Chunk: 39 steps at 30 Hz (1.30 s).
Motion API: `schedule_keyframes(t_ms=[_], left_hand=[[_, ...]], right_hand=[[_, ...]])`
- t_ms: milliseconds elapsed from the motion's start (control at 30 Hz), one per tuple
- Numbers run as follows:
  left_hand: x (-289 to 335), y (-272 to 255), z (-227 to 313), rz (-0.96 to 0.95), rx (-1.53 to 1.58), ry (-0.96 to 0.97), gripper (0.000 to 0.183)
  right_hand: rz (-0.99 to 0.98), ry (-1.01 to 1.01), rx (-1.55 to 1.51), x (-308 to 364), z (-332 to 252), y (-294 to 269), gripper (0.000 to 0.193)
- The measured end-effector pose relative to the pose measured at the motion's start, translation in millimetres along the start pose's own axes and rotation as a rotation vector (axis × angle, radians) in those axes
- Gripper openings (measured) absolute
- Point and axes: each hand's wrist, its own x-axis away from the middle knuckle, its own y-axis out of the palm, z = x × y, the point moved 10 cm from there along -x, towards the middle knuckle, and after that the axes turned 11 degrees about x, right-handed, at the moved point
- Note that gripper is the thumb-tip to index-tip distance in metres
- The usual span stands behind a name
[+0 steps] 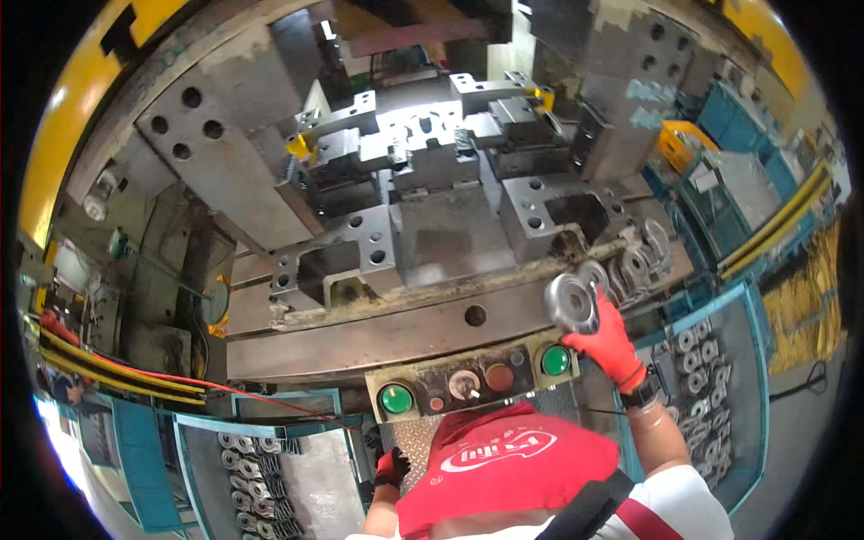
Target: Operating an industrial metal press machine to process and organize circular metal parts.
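Note:
My right hand (607,346), in a red glove, is closed on a ring-shaped metal part (560,304) with a hole in its middle. It lifts the part above the front edge of the press bed, just behind the right green button (555,360). A row of similar metal parts (635,263) stands on the bed to the right, close to that hand. My left hand (392,467), in a red and black glove, hangs low beside my red apron (522,454), below the control box. Its fingers are too dark and small to make out.
Ahead stands a press with a steel die (436,166) on its bed (378,337). The control box (468,382) carries another green button (395,399). Blue-framed bins with metal parts stand left (193,450) and right (756,396). A yellow crate (679,144) sits at the far right.

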Motion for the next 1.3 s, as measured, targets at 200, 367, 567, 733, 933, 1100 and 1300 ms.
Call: schedule_keyframes(t_ms=[200, 367, 567, 733, 933, 1100, 1300], left_hand=[[-29.3, -12.2, -17.4, -0.171, 0.083, -0.098, 0.025], [-60.0, -38.1, -36.3, -0.213, -0.015, 0.094, 0.026], [-52.6, -63.8, -18.8, 0.007, -1.031, 0.59, 0.041], [-58.9, -90.7, -30.0, 0.125, -0.711, 0.416, 0.04], [-60.1, -98.3, -53.9, 0.136, -0.414, 0.268, 0.04], [-63.5, -82.6, -63.6, 0.041, 0.131, 0.104, 0.039], [-28.9, -43.4, -11.8, 0.148, 0.267, -0.013, 0.031]], right_hand=[[0.039, -0.403, -0.11, -85.5, -143.8, -11.3, 0.097], [0.04, -0.236, -0.027, -231.4, -202.5, 5.5, 0.098], [-0.014, -0.048, 0.242, -362.5, -232.4, 35.1, 0.097], [-0.023, 0.049, 0.368, -414.4, -239.4, 64.6, 0.087], [-0.035, -0.065, 0.469, -431.5, -247.7, 77.8, 0.068], [-0.023, -0.123, 0.506, -436.0, -250.5, 93.7, 0.054], [-0.01, -0.254, 0.533, -440.6, -274.5, 106.4, 0.045]])
